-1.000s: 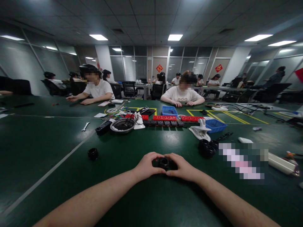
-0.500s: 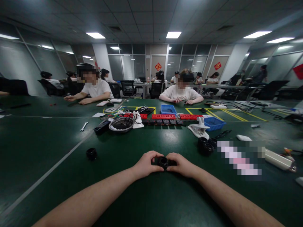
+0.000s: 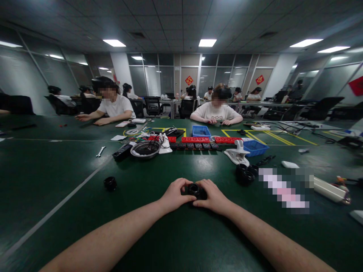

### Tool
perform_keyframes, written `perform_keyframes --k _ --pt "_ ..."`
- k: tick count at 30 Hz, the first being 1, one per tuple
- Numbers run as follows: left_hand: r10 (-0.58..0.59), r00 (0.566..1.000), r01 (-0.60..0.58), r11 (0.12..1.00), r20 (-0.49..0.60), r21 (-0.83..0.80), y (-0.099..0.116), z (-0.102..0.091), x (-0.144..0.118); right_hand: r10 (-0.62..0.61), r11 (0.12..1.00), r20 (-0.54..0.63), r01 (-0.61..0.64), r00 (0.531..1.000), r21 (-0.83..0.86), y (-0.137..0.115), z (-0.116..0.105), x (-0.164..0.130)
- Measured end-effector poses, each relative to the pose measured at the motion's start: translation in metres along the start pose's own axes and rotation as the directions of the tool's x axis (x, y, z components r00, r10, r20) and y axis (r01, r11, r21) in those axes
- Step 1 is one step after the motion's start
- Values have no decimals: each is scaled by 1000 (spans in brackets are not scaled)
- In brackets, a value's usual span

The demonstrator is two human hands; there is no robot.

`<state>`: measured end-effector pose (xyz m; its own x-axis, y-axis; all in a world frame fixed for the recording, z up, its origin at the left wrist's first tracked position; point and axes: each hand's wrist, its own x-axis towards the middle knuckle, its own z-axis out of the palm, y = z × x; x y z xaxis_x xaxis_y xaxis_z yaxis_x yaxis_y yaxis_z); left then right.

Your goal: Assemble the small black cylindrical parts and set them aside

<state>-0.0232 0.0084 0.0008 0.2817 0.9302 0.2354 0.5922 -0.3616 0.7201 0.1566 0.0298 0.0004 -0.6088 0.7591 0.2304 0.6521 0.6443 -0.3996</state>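
Observation:
Between my two hands, a black ring-shaped part (image 3: 194, 189) with a round hole faces up, just over the green table. My left hand (image 3: 177, 194) grips it from the left, thumb at the near side and fingers curled behind. From the right, my right hand (image 3: 211, 196) closes on the same part, its thumb below and fingertips at the rim. Apart on the left lies a similar black ring part (image 3: 110, 183). Several more black ring parts (image 3: 245, 174) are grouped to the right of my hands.
Beyond my hands stand a metal bowl (image 3: 145, 150), a white clip base (image 3: 237, 154), red socket strips (image 3: 195, 139) and blue trays (image 3: 255, 147). A wrench (image 3: 100, 152) lies left; a cream cylinder (image 3: 330, 189) lies right. Two people sit across the table.
My right hand has shifted left around the black ring part, its thumb now nearer my left thumb. The part has moved slightly left and up in the view.

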Motion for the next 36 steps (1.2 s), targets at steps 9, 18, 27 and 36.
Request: perform_keyframes --k 9,18,27,36 --pt "91 978 -65 988 185 -140 -5 -9 4 -245 925 219 160 945 344 18 -10 5" --pt "72 989 -60 994 129 -94 -2 -3 1 -25 977 149 -7 989 213 13 0 3" --pt "-5 998 5 1000 -56 -6 5 7 -5 125 982 -54 -131 991 -135 -9 10 -2" --pt "118 987 -112 992 108 -60 4 -2 -2 -174 938 230 90 957 334 13 -14 4"
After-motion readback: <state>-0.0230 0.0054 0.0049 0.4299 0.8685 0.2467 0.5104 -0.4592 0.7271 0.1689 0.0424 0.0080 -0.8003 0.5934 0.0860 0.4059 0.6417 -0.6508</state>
